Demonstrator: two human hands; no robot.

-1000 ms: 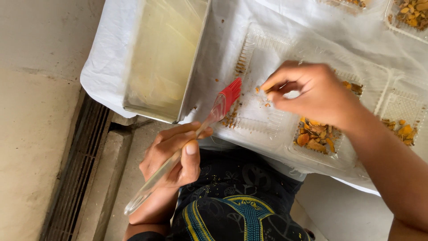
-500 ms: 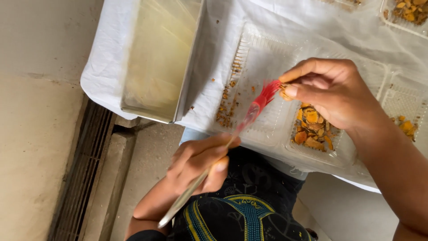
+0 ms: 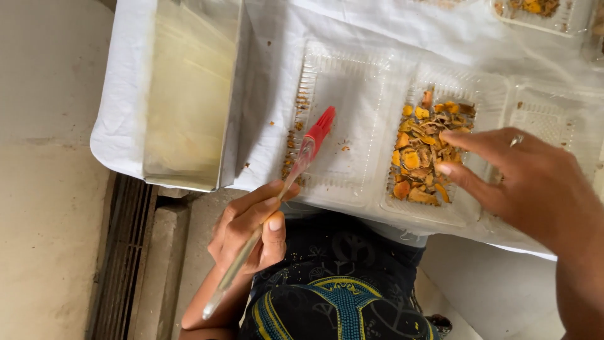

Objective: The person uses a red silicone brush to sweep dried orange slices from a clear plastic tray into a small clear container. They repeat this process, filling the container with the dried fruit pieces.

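Left hand (image 3: pixel 248 230) clenched on red brush (image 3: pixel 296 170), now lowered off clear tray (image 3: pixel 340 119) | right hand (image 3: pixel 528 182) released, fingers moved onto orange pieces (image 3: pixel 425 154) in neighbouring compartment on worktop (image 3: pixel 270 38).

Clear glossy ribbed plastic trays (image 3: pixel 352 157); red brush (image 3: pixel 302 157) had a transparent plastic handle; matt white cloth (image 3: pixel 119 126); dull metal pan (image 3: pixel 189 94), upper left.

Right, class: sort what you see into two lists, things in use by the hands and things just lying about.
In use:
left hand holding the red-tipped brush
right hand over the orange pieces
clear plastic tray

Lying about:
metal tin
white cloth
far tray
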